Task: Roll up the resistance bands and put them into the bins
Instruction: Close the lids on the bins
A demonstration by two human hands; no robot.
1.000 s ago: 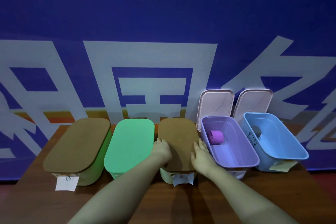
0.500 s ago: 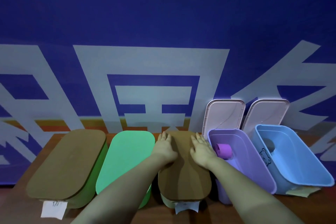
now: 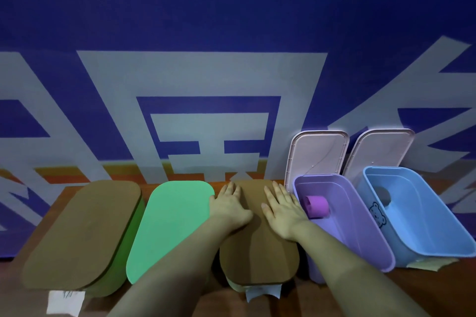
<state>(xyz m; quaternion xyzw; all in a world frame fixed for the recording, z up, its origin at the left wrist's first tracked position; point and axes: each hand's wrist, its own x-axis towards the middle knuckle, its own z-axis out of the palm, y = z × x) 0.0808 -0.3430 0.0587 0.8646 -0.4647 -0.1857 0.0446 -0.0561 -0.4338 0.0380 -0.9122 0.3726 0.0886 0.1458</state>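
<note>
Far left: a green bin closed by a brown lid (image 3: pixel 82 234). The paper label (image 3: pixel 65 302) on its front carries handwriting too small to read. Next: a bin closed by a green lid (image 3: pixel 170 229).

Left hand (image 3: pixel 229 207): palm down on the left edge of the centre brown lid (image 3: pixel 260 252), fingers straight, slightly spread, pointing toward the banner (image 3: pixel 231 72). Right hand (image 3: pixel 283 210): palm down on the right part of the same lid, fingers straight and slightly spread. Both forearms are extended. The centre label (image 3: pixel 262 293) is illegible.

The purple bin (image 3: pixel 365 239) is open and holds a rolled purple resistance band (image 3: pixel 316 206) at its far end. The blue bin (image 3: pixel 438 229) is open and bears a bear sticker (image 3: pixel 377 215). Two pink lids (image 3: pixel 318 154) lean on the banner, which shows large white characters.
</note>
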